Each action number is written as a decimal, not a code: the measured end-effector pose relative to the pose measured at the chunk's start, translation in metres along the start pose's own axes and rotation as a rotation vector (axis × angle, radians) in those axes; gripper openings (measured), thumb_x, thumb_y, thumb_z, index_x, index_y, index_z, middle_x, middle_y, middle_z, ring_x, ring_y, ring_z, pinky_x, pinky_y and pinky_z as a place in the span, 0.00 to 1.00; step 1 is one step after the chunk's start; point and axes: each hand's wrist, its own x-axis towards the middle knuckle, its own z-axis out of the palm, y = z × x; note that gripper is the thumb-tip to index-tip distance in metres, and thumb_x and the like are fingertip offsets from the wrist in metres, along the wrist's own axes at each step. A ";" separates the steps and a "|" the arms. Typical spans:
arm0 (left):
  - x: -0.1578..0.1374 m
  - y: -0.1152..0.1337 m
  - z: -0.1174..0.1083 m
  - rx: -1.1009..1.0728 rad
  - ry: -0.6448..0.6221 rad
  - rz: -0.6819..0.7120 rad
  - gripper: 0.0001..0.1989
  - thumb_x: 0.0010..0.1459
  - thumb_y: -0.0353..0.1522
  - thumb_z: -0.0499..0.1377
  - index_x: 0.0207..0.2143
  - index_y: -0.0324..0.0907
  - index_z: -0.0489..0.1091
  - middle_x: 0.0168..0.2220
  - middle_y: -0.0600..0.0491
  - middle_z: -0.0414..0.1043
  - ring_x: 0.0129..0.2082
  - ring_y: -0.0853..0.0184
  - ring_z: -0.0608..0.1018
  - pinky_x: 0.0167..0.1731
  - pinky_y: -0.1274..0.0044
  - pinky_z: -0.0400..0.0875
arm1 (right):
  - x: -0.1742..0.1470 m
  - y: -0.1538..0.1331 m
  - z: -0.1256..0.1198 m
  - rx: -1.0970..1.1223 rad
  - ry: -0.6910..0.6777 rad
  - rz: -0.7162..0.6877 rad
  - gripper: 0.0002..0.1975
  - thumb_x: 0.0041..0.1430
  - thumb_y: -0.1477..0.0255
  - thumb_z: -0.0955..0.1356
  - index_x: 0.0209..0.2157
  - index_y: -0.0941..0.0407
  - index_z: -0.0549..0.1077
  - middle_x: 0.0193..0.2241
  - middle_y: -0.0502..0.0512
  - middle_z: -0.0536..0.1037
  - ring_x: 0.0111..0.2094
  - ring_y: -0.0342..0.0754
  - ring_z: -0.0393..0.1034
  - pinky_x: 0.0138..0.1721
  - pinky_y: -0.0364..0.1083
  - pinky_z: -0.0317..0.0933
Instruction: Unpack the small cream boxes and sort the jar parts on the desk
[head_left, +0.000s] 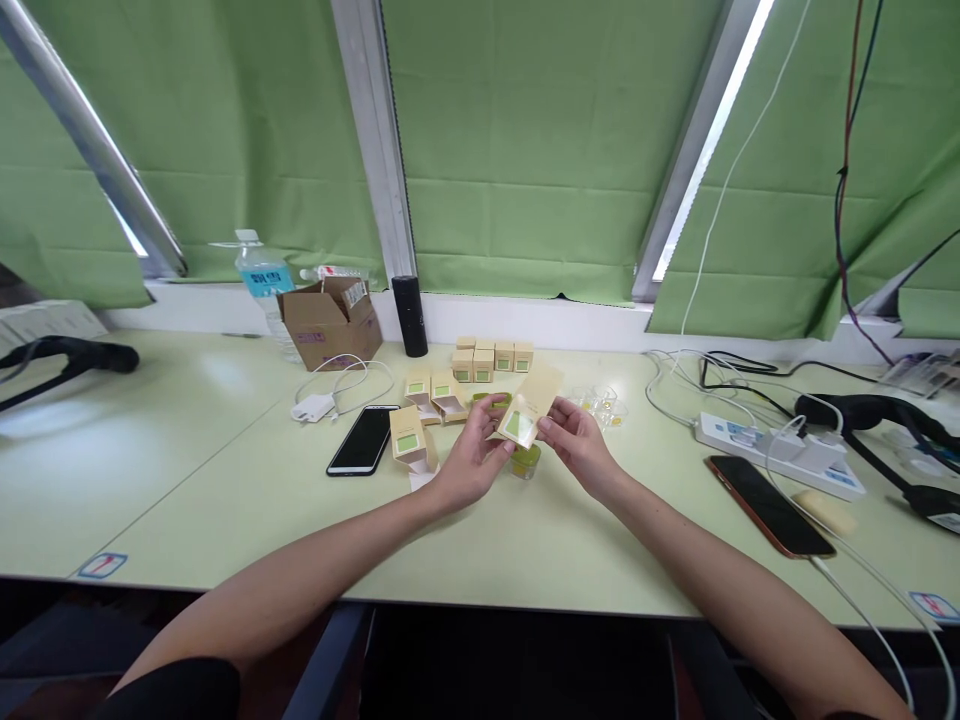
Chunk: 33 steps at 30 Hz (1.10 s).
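A small flattened kraft-paper box (529,405) with a cut-out window is held above the table between both hands. My left hand (472,455) grips its left lower side, thumb in front. My right hand (581,445) pinches its right edge. Just below the box stands a small clear cup with yellow-green contents (526,461); another green item (491,399) is partly hidden behind my left fingers. Left of the hands are several opened kraft boxes (409,438) with flaps out. Closed kraft boxes (484,360) stand in a group farther back. Clear cups (600,403) sit behind my right hand.
On the left are a black phone (364,440), a white charger (313,407), a cardboard carton (330,325), a water bottle (262,275) and a black cylinder (409,316). On the right lie a power strip (780,455), cables and another phone (769,505).
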 end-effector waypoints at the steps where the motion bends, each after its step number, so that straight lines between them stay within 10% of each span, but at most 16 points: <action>1: 0.000 0.001 0.001 0.004 0.002 -0.003 0.27 0.66 0.39 0.61 0.62 0.48 0.54 0.56 0.43 0.67 0.58 0.57 0.72 0.52 0.66 0.74 | 0.000 0.002 0.000 -0.016 -0.004 0.000 0.28 0.49 0.53 0.79 0.48 0.52 0.76 0.45 0.58 0.83 0.48 0.56 0.77 0.49 0.54 0.73; 13: -0.001 0.000 0.000 -0.017 -0.024 -0.037 0.34 0.52 0.25 0.61 0.58 0.51 0.52 0.57 0.46 0.69 0.54 0.59 0.76 0.50 0.68 0.71 | 0.000 0.006 0.002 -0.018 0.053 0.004 0.27 0.50 0.53 0.79 0.47 0.52 0.77 0.47 0.58 0.83 0.46 0.55 0.79 0.47 0.53 0.74; 26: -0.006 -0.004 -0.005 0.300 0.027 0.030 0.23 0.70 0.40 0.55 0.64 0.45 0.57 0.53 0.42 0.74 0.46 0.57 0.78 0.45 0.65 0.73 | 0.000 0.006 -0.001 -0.009 0.072 0.051 0.28 0.47 0.52 0.80 0.46 0.53 0.80 0.47 0.59 0.84 0.49 0.58 0.79 0.54 0.57 0.72; 33: -0.004 0.002 0.002 0.216 0.062 -0.071 0.26 0.62 0.36 0.63 0.59 0.46 0.57 0.48 0.45 0.77 0.46 0.55 0.81 0.43 0.66 0.76 | -0.002 0.005 0.002 -0.034 0.062 0.093 0.27 0.44 0.54 0.82 0.43 0.53 0.81 0.44 0.58 0.85 0.44 0.58 0.80 0.47 0.55 0.75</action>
